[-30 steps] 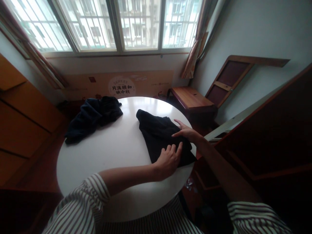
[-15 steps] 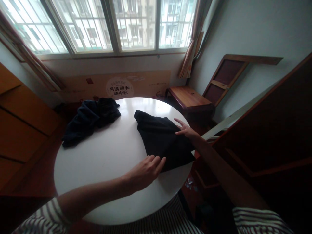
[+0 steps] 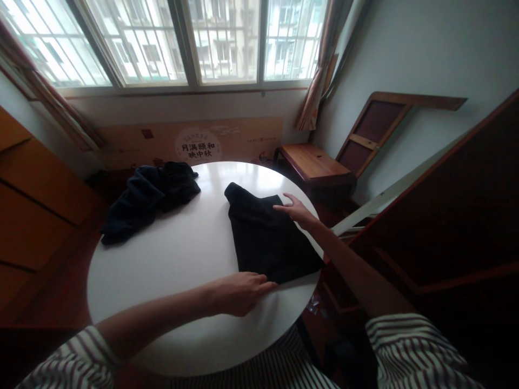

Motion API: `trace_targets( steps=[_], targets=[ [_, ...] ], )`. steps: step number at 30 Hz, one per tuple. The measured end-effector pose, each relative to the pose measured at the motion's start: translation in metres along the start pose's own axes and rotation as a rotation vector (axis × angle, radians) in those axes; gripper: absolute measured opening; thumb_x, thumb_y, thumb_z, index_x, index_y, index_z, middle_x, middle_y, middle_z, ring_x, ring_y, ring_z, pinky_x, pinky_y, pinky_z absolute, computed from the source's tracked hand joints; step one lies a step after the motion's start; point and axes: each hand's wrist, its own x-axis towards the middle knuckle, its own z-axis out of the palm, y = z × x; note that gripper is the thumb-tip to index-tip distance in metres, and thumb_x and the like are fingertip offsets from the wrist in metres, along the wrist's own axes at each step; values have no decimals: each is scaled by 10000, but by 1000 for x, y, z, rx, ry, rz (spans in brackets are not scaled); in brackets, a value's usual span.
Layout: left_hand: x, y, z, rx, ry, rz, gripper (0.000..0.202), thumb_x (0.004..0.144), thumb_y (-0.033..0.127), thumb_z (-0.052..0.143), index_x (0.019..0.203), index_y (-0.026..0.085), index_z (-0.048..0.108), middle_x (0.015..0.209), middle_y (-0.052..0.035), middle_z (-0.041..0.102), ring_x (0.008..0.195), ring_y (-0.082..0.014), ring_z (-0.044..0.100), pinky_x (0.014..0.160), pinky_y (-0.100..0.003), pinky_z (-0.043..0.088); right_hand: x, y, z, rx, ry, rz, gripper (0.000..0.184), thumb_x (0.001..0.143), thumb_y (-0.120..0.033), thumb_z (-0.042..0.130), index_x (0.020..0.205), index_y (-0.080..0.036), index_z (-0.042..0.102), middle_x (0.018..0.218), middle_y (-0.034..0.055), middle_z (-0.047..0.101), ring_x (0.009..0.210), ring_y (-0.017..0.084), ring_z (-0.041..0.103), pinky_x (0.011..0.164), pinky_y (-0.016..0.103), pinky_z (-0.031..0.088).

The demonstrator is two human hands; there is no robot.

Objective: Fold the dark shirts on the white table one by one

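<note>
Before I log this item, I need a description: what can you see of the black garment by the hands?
The black garment looks like soft, matte fabric. It lies on the right side of the round white table, mostly flat, its far end narrower and rumpled, its right corner reaching the rim. The left hand is at its near edge; the right hand, fingers spread, is at its far right edge. Its exact type is unclear.

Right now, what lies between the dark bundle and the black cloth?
In the head view, only white tabletop lies between the dark bundle and the black cloth.

Head view faces forward, down over table (image 3: 190, 243).
</note>
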Motion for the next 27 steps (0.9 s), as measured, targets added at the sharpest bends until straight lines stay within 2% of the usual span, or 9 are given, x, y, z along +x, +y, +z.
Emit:
trace_targets(
  steps=[3,6,8,11,14,17,20,22,27],
  targets=[
    [3,-5,-3,-73,-16,9,597,790,82,532,1377,140,444,1070,-103,646,938,-227,646,808,-287,516,28,-2,12,-122,102,-103,916,647,-232,818,1471,-176,423,1115,125,672,930,248,663,786,356,569],
    [3,-6,-2,-97,-12,19,591,778,80,532,1361,154,473,1065,-103,652,925,-229,657,800,-288,519,46,6,16,-133,138,-215,830,649,-112,709,1439,-181,461,1100,114,679,961,257,672,810,380,566],
    [1,-5,-1,-114,-2,26,587,769,77,540,1348,162,492,1054,-103,655,913,-229,660,796,-290,521,50,12,16,-161,181,-289,762,699,-112,638,1437,-182,463,1068,104,693,976,262,677,840,401,559],
    [-2,-9,-7,-175,34,69,559,779,102,566,1332,173,515,1046,-93,663,888,-213,661,770,-276,528,40,15,16,-376,261,-364,676,789,-165,591,1450,-147,452,1083,140,698,1003,296,671,904,462,531],
    [3,-37,-24,-162,234,10,410,869,128,504,1270,181,572,1067,-90,671,921,-197,651,808,-281,528,20,8,24,-661,247,-586,533,900,-248,520,1415,-109,506,1254,198,638,1146,319,606,1020,488,456],
    [23,-91,-44,48,496,-234,381,952,141,391,1280,149,585,1304,-147,604,1218,-262,545,1040,-422,438,2,2,40,-859,21,-766,474,983,-313,415,1418,-159,524,1408,152,564,1316,303,489,1137,515,325],
    [51,-148,-50,208,477,-483,464,1010,292,382,1450,164,459,1564,-152,368,1460,-328,274,1164,-584,227,-3,7,48,-1009,-142,-648,565,1001,-448,386,1520,-224,392,1567,108,387,1443,356,316,1143,636,229],
    [66,-174,-46,222,383,-593,517,1021,400,373,1492,191,415,1592,-150,319,1482,-332,232,1166,-629,161,0,16,46,-1061,-182,-537,622,997,-537,359,1552,-259,320,1623,82,263,1486,360,212,1139,670,186],
    [73,-193,-32,198,326,-630,608,1012,518,339,1527,196,372,1599,-170,293,1484,-342,228,1164,-629,144,11,32,32,-1063,-200,-432,657,984,-623,306,1565,-317,270,1659,59,120,1514,331,107,1152,647,167]
  ],
)
